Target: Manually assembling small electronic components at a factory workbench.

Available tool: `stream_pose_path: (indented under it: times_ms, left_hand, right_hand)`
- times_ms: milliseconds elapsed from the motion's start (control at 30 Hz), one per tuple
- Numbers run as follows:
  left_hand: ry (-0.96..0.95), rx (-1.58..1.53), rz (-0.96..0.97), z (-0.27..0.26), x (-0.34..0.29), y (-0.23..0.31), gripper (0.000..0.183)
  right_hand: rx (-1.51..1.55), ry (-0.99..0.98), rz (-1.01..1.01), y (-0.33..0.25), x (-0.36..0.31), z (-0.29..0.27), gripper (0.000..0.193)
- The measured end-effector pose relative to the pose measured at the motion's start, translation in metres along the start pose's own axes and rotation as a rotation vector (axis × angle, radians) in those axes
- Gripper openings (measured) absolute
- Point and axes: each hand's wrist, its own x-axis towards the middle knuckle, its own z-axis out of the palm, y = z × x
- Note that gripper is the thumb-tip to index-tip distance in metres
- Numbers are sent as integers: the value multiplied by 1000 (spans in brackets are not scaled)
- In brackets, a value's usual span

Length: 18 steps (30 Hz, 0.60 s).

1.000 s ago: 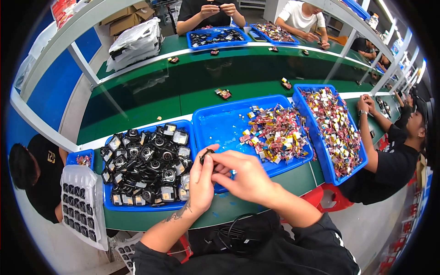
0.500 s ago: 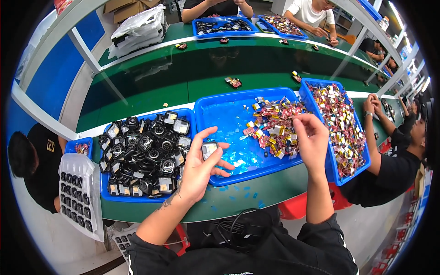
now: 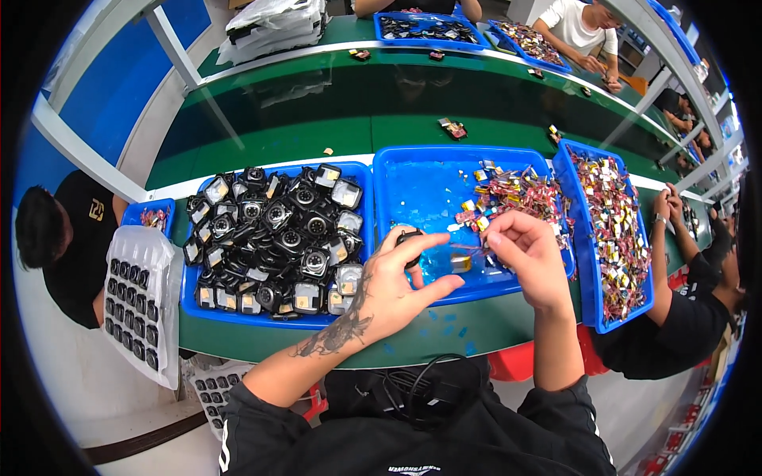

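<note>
My left hand (image 3: 390,295) curls its fingers around a small black watch case (image 3: 408,247), with the thumb stretched out to the right. Facing it over the front of the middle blue tray (image 3: 417,198), my right hand (image 3: 530,260) is closed in a pinch. Thin reddish strands show at its fingertips, and a small silver-and-yellow battery piece (image 3: 460,262) appears just below them. Whether the strands join that piece, I cannot tell. Beyond my right hand lies a heap of small red circuit boards with batteries (image 3: 520,193) in the same tray.
At left stands a blue tray (image 3: 367,214) piled with black watch cases (image 3: 278,214). A narrower blue tray (image 3: 586,262) of battery boards is at right. Clear plastic trays of cases (image 3: 143,297) lean at the far left. Behind runs a green belt (image 3: 317,147); co-workers sit around.
The view has shifted, so the trays appear farther right. My left hand has turned over with the watch case and moved toward my right hand, which has come off the heap nearer the tray's front.
</note>
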Motion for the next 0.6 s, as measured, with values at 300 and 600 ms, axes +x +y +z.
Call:
stream_pose_path:
  times_ms: [300, 600]
  left_hand:
    - [54, -301, -119, 5, 1, -10, 15]
    - [22, -448, -91, 5, 1, -20, 16]
  right_hand:
    - [-13, 38, -103, 5, -10, 38, 29]
    - [-496, 78, -352, 0, -11, 42, 29]
